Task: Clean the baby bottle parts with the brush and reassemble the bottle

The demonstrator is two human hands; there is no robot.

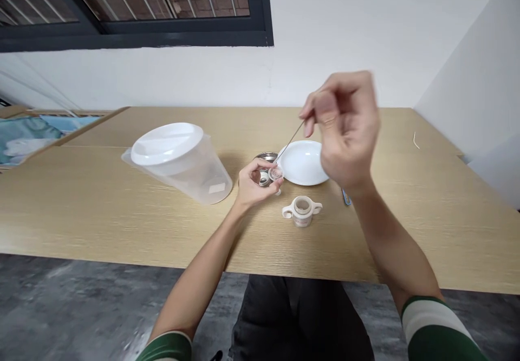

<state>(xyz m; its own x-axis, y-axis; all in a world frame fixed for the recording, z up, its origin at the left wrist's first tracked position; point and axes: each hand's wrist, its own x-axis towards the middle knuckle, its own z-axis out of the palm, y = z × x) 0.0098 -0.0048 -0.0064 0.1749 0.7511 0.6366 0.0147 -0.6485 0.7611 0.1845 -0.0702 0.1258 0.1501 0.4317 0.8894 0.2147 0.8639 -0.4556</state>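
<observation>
My left hand [255, 183] pinches a small round clear piece [275, 173] with a pale rim between thumb and fingers, above a steel bowl [266, 156]. From that piece a thin dark strand [291, 140] runs straight up to my right hand [345, 128], raised higher and closed on its far end with the fingertips. Whether the strand is thread or wire is too fine to tell. Below my hands stands a white two-handled cup-like holder [302, 219], its round top open. A small pale ring-shaped part [264, 179] shows in the bowl, partly hidden by my left hand.
A white plate [303, 167] lies behind the holder. To the left stands a translucent lidded pitcher [187, 166]. A small blue item [346, 197] is partly hidden by my right arm. A bent white strip [415, 140] lies far right, below the wall.
</observation>
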